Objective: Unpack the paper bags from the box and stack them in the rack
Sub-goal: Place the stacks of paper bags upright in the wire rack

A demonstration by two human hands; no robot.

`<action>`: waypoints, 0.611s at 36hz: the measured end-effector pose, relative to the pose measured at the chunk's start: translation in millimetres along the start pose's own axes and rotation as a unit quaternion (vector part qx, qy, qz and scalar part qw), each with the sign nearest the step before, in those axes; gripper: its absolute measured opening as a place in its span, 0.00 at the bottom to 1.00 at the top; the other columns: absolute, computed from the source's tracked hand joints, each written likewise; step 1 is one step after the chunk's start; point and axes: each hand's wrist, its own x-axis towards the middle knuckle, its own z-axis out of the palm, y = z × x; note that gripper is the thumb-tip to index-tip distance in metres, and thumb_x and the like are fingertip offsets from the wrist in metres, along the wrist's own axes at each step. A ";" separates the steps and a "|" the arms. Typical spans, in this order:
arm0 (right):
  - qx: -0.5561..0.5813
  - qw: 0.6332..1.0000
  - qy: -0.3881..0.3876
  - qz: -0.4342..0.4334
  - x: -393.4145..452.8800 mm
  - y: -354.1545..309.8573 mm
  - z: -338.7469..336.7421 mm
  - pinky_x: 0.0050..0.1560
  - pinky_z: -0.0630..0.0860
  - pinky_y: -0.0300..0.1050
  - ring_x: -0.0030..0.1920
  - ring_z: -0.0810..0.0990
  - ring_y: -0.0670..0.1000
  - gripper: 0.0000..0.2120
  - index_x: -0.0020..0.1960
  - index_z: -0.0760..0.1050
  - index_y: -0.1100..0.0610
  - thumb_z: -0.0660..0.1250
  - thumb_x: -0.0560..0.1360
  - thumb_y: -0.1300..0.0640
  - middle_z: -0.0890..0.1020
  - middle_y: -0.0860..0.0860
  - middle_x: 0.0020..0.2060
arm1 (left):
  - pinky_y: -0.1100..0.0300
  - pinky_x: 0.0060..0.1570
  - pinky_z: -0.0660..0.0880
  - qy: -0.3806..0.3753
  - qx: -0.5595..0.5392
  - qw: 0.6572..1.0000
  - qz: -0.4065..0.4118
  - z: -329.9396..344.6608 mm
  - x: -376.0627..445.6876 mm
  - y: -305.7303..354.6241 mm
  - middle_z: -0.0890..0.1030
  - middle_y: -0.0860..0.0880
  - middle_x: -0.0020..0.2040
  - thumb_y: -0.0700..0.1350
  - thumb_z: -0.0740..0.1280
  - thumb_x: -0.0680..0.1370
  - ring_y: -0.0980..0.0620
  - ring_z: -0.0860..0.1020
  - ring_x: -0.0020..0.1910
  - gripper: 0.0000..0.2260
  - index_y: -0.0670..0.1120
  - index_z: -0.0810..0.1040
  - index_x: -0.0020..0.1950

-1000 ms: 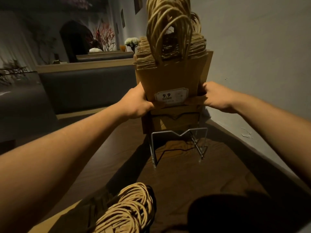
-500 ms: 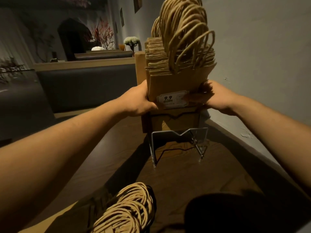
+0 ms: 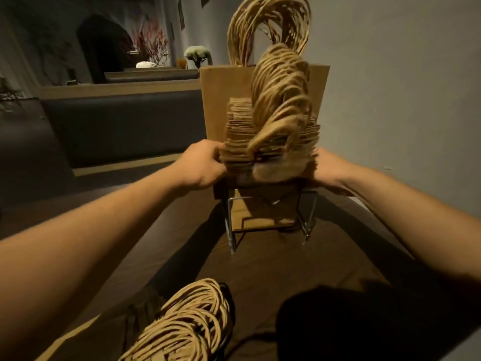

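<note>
Paper bags (image 3: pixel 270 142) tilted above the wire rack (image 3: pixel 270 217), left hand (image 3: pixel 205 162) and right hand (image 3: pixel 325 165) in tight grip on either side

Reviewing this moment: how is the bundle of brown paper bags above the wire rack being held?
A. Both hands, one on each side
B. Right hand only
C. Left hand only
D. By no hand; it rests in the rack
A: the left hand grips one side of the bundle of brown paper bags and the right hand the other, above the metal wire rack.
</note>
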 end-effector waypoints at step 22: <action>0.422 0.905 0.000 0.048 -1.7 -40.1 -10.3 0.75 0.59 0.58 0.72 0.71 0.53 0.40 0.73 0.72 0.46 0.64 0.68 0.24 0.79 0.47 0.66 | 0.49 0.74 0.63 0.059 -0.425 0.901 -0.066 11.2 -26.1 33.7 0.77 0.55 0.68 0.66 0.57 0.80 0.54 0.73 0.69 0.25 0.55 0.71 0.73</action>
